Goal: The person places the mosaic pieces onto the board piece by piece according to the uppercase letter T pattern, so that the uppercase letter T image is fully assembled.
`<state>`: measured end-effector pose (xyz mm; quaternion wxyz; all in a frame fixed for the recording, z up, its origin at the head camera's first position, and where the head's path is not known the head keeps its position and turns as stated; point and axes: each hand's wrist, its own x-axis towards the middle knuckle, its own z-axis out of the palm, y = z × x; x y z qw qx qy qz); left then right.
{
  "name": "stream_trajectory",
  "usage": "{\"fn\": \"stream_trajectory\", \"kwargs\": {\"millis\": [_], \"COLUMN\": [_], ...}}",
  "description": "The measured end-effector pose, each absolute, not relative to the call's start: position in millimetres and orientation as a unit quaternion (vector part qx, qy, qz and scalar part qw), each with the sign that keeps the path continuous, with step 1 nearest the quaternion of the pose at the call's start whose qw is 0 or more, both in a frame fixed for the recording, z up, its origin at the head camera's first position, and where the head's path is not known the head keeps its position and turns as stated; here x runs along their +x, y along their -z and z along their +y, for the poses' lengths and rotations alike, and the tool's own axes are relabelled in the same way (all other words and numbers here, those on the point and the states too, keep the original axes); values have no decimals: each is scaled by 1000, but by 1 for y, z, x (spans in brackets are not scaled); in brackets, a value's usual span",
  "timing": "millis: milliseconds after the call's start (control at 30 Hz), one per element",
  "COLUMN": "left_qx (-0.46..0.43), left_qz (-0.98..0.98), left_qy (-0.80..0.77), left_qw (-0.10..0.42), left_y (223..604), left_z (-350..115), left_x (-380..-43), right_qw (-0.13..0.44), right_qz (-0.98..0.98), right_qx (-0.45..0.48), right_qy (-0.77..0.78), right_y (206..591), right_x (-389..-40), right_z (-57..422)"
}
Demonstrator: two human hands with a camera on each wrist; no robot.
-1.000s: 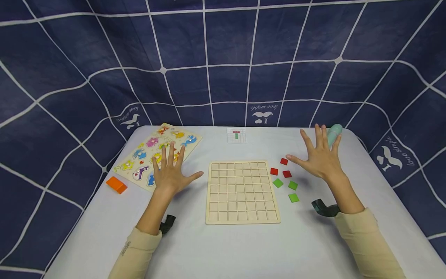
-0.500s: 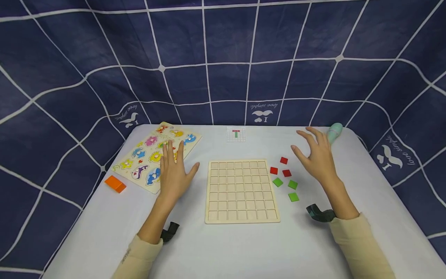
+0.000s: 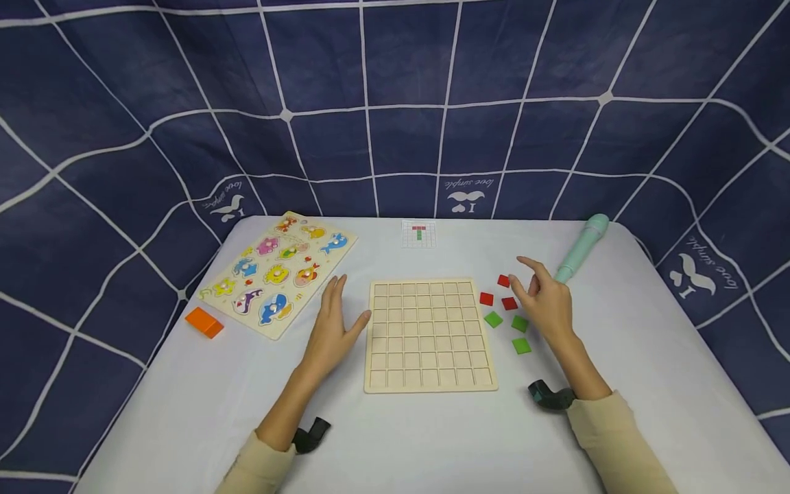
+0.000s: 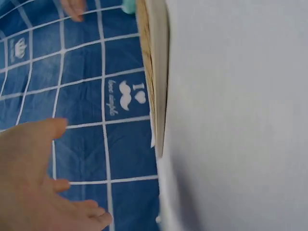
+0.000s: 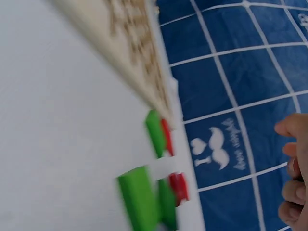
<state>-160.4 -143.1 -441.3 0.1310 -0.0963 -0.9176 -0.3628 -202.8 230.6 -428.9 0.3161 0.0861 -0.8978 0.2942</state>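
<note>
A wooden grid board point(image 3: 429, 336) with square recesses lies in the middle of the white table. At its left edge my left hand point(image 3: 330, 339) hovers, fingers extended and thumb towards the board; it holds nothing. My right hand point(image 3: 548, 305) is over the right side, fingers loosely bent, thumb and forefinger apart, with nothing between them. Beside the board lie three red square tiles point(image 3: 486, 299) and three green square tiles point(image 3: 521, 346). The right wrist view shows the green tiles point(image 5: 137, 197) close up, left of the right hand point(image 5: 294, 168).
A small pattern card point(image 3: 419, 234) with a red and green T lies behind the board. At the back left is an animal peg puzzle point(image 3: 276, 274), with an orange block point(image 3: 204, 322) near it. A mint-green microphone-shaped object point(image 3: 582, 248) lies at the back right.
Both hands have come down and inward from a spread pose. The right hand's fingers have bent and moved nearer the tiles; the left hand has moved right, off the puzzle, to the board's edge.
</note>
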Motion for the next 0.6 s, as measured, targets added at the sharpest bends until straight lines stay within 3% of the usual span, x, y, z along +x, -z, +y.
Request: {"fn": "stream_trajectory", "kwargs": {"millis": [167, 367, 600], "left_qx": [-143, -201, -217], "left_qz": [-922, -913, -919], "left_qy": [356, 353, 325], "left_qw": [48, -32, -56], "left_y": [459, 475, 481], "left_z": [-146, -147, -147], "left_x": [-165, -165, -163], "right_qw": [234, 177, 154], "right_qz": [-924, -940, -945], "right_qx": [63, 49, 47], "right_qy": [-295, -287, -285], "right_y": [444, 458, 469], "right_x": [-207, -219, -238], "right_z": [234, 240, 246]}}
